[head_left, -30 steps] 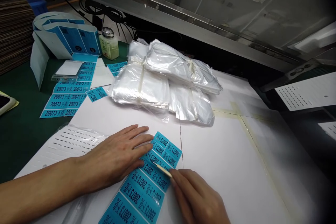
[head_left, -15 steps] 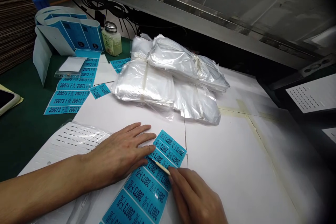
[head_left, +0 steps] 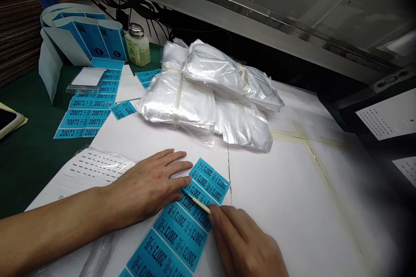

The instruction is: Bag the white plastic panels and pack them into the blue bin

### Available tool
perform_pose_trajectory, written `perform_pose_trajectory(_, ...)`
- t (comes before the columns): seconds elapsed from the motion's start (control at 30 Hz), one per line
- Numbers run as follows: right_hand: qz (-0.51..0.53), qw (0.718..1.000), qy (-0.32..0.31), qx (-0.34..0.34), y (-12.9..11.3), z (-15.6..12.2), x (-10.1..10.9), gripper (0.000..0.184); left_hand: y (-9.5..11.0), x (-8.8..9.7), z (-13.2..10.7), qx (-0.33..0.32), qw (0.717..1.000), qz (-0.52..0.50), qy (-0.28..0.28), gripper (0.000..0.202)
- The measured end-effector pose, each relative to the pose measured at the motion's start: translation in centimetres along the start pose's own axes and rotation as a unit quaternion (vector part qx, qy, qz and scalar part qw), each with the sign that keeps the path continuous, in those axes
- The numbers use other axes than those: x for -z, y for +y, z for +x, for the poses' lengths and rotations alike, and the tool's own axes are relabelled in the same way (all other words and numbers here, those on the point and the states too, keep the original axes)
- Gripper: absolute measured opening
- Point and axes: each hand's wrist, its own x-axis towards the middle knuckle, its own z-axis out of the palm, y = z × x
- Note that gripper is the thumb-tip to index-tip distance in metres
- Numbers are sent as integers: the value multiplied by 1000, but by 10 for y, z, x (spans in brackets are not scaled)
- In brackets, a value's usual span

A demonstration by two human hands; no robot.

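A strip of blue labels (head_left: pixel 183 229) printed "20073" and characters lies slantwise on the white sheet. My left hand (head_left: pixel 152 181) rests palm down with its fingers spread, thumb and index finger at the strip's left edge. My right hand (head_left: pixel 243 238) is closed in a pinch on a slim pale-handled tool (head_left: pixel 202 206). Its thin tip reaches across the labels, close to my left thumb; whether it is a blade I cannot tell. Under my left forearm lies a clear plastic bag with a white slotted sheet (head_left: pixel 97 166).
Bundles of clear plastic bags (head_left: pixel 195 95) lie behind my hands. At back left are more blue label sheets (head_left: pixel 86 114), a folded label stack (head_left: pixel 104 37) and a bottle with a metal cap (head_left: pixel 138 47). A phone (head_left: pixel 9 121) lies at the left edge. A metal frame (head_left: pixel 260 17) crosses the back.
The camera view has shifted slightly. The back of my right hand has turned a little to the right, while its pinch and the tool stay nearly in place. My left hand looks unmoved.
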Motion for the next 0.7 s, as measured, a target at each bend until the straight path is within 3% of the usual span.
perform_pose_trajectory(0.7,-49,998,-47,11,13,-29,16,29,-2,-3,-1,-3,1000,4,4,32)
